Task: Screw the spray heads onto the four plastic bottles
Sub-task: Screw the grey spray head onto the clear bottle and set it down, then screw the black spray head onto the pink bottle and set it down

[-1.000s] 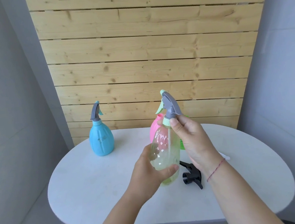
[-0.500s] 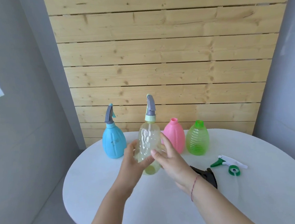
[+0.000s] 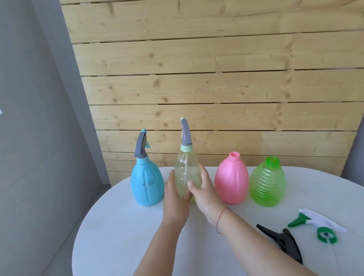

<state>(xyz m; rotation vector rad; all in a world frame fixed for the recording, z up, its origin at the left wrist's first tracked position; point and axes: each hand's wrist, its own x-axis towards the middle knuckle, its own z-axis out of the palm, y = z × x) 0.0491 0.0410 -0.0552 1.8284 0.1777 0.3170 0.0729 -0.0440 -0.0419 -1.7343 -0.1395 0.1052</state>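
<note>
Four bottles stand in a row at the back of the white table (image 3: 128, 240). The blue bottle (image 3: 147, 187) at the left carries a grey spray head. Beside it, the clear yellowish bottle (image 3: 187, 170) has a grey spray head (image 3: 186, 137) on top; my left hand (image 3: 175, 201) and my right hand (image 3: 205, 192) clasp its lower body from both sides. The pink bottle (image 3: 231, 178) and the ribbed green bottle (image 3: 267, 182) have bare open necks. A black spray head (image 3: 283, 242) and a white-and-green spray head (image 3: 316, 225) lie loose at the front right.
A wooden slat wall (image 3: 215, 70) rises just behind the bottles. Grey walls flank it on both sides, and the table's rounded front edge is near my forearms.
The clear bottle, held up near me a second ago with my right hand at its spray head, now stands in the back row next to the blue bottle. The view shifted left.
</note>
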